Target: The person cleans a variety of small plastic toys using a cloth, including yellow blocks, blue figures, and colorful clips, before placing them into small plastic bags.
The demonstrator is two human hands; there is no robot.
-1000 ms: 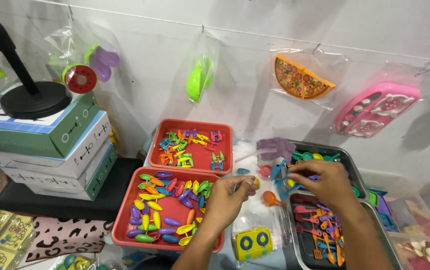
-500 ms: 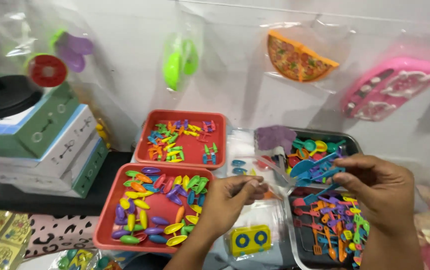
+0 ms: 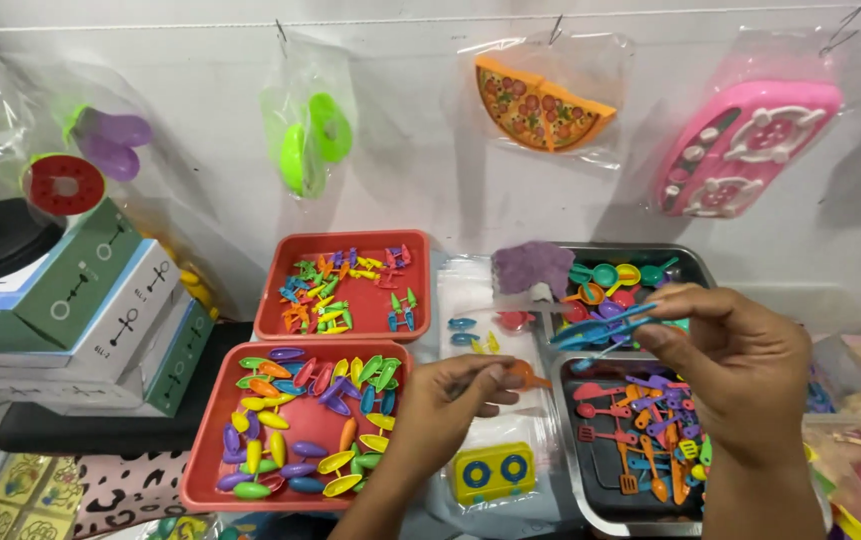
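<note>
My right hand (image 3: 740,365), wrist bent at centre right, pinches a thin blue toy utensil (image 3: 600,327) between thumb and fingertips above the metal tray (image 3: 590,500). My left hand (image 3: 450,400), at lower centre, nips a small orange piece (image 3: 528,375) over clear bags (image 3: 470,290), beside the red tray (image 3: 200,480).

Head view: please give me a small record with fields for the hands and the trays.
left hand: holds a small orange piece
right hand: pinches a blue piece
near red tray: oval pieces in many colours
far red tray: small mixed pieces
metal trays: toy spoons and spatulas
yellow toy: in a clear bag between the trays
wall: bagged toys hang, among them pizza slices
</note>
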